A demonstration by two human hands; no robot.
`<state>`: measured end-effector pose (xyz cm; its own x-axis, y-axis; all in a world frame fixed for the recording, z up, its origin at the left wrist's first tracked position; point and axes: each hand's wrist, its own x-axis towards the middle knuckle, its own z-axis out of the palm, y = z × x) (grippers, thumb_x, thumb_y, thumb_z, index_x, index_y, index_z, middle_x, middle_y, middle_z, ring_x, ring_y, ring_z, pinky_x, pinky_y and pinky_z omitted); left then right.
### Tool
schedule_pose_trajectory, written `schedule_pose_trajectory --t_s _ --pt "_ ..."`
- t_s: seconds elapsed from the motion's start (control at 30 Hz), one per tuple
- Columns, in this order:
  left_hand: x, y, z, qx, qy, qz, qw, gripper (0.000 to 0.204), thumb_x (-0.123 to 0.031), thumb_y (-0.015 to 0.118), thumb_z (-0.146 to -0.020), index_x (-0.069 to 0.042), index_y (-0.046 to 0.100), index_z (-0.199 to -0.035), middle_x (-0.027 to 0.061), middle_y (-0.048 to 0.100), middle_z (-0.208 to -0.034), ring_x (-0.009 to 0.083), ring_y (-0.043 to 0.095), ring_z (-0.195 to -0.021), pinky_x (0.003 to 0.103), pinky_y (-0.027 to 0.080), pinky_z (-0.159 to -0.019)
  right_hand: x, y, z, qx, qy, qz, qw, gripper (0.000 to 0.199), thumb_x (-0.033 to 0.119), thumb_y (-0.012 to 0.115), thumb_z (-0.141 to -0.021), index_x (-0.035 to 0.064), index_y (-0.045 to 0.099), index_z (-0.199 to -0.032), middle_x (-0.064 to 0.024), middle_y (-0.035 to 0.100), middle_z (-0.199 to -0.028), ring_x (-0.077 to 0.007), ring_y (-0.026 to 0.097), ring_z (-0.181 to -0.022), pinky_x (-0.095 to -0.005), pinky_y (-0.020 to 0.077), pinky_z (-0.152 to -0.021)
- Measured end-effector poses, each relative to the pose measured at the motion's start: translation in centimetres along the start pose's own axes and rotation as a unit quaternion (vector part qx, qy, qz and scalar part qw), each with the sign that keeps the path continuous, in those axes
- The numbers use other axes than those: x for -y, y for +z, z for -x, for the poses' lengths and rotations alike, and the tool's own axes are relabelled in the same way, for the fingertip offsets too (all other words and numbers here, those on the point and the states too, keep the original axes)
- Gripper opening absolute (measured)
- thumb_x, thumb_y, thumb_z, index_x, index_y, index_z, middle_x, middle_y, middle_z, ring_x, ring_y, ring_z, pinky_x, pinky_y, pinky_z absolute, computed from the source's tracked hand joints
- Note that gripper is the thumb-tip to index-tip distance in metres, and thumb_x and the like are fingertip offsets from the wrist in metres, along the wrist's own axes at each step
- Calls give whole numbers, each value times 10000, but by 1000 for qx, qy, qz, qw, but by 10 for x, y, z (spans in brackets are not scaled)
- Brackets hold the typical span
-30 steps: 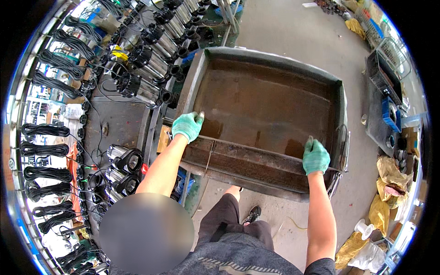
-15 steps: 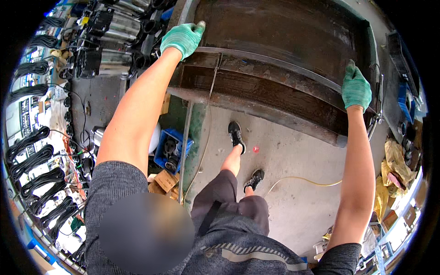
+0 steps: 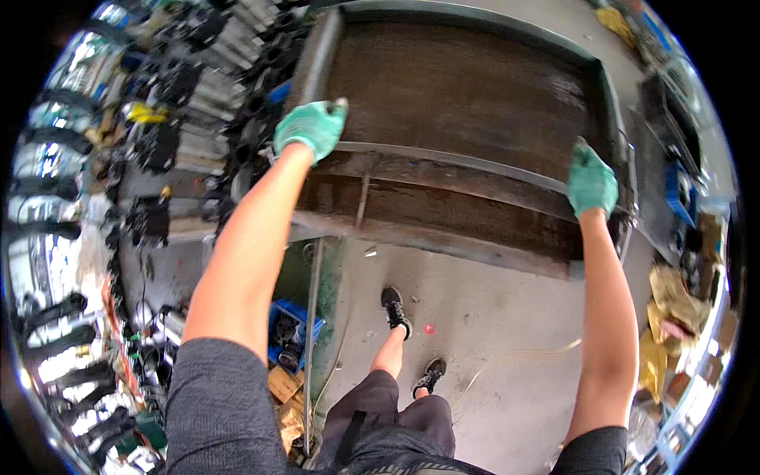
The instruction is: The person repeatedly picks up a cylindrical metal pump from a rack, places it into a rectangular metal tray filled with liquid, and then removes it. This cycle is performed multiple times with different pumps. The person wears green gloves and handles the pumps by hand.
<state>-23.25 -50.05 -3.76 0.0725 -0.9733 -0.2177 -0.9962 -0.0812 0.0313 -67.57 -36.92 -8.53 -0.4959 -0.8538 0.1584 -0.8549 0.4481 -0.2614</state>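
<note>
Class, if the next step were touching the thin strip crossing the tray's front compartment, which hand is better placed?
The left hand, probably: it is at the left end of the tray, close to the thin strip; the right hand is near the opposite end, farther away.

Tray (image 3: 459, 87): metal, stained, rough-looking, dull with faint sheen. Gloves (image 3: 311, 131): cloth, matt. Cylinders (image 3: 207, 103): metal, glossy. Crate (image 3: 316, 328): plastic. Carton (image 3: 283, 384): cardboard, matt. Sleeve (image 3: 226, 404): cloth, matt. Floor (image 3: 491, 317): smooth-looking, matt.
</note>
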Motion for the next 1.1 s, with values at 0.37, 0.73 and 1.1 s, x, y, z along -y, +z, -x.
schedule_pose_trajectory --t_s 0.37,0.73,1.1 --pt "6 9 -40 -39 45 -16 998 611 -595 365 -1044 -121 743 -1126 241 720 -1094 441 675 -1060 543 513 -920 33 -6 -38 52 29 18 998 523 511 388 -1056 147 727 -894 -182 735 -947 -435 700 -920 -526 565 -825" --pt "-4 5 -35 -48 45 28 997 514 -519 412 -1041 -124 731 -963 224 731 -945 445 696 -922 551 545 -816 18 3 -43 11 -24 38 999 464 440 422 -1067 112 687 -874 -163 726 -908 -429 686 -854 -541 540 -747" --pt "0 -1 -39 -45 56 28 997 459 -456 446 -1026 -100 711 -912 210 729 -906 433 697 -870 547 540 -782 21 -4 -43 21 -50 -13 998 372 395 503 -1046 125 697 -880 -167 719 -866 -420 683 -798 -525 544 -712"
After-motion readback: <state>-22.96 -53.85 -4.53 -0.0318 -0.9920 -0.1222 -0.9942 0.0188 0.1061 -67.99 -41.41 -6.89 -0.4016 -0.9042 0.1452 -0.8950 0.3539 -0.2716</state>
